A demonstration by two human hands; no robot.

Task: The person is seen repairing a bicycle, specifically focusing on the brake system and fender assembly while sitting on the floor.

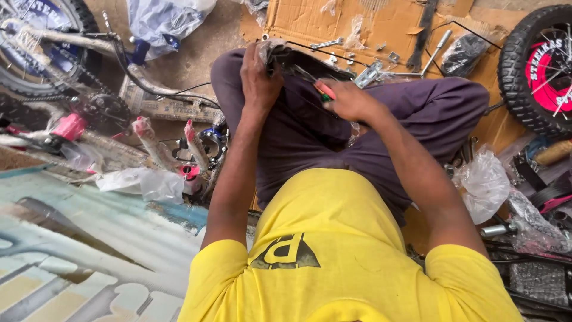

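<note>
I sit cross-legged in purple trousers and a yellow shirt. My left hand (260,79) grips a dark bicycle part (304,61) partly wrapped in clear plastic, held over my left knee. My right hand (350,100) is closed round a tool with a red and green handle (325,91), whose tip points into the dark part. The tool's tip is hidden behind the part and the plastic.
A flattened cardboard sheet (381,24) in front of me carries a spanner (326,43), small metal fittings and a long tool (436,50). A knobby tyre with a pink rim (539,68) lies right. A wrapped bicycle frame with chain (89,107) lies left. Plastic bags (485,182) sit at my right.
</note>
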